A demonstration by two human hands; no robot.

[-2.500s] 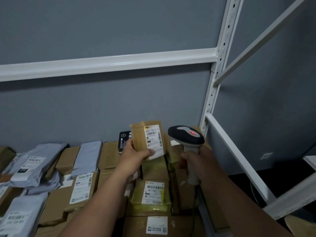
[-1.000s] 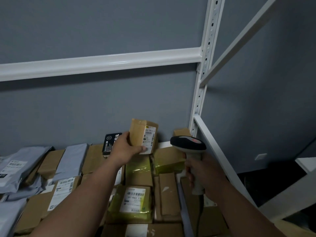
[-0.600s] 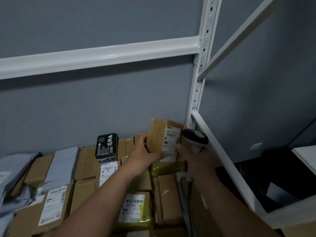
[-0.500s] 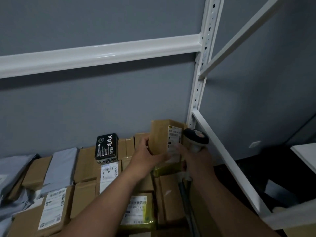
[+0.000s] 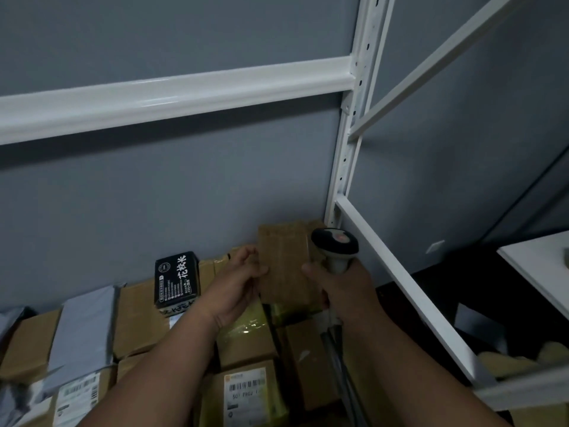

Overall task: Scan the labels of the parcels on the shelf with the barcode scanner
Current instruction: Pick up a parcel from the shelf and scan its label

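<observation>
Both bare forearms reach forward and up from the near edge. The left hand (image 5: 238,280) grips the left edge of a small brown parcel (image 5: 284,266), thumb in front. The right hand (image 5: 341,286) curls round the barcode scanner (image 5: 335,248) handle, its thumb touching the parcel's right edge.

Parcel (image 5: 283,263) between left hand (image 5: 237,288) and scanner (image 5: 335,251).
</observation>
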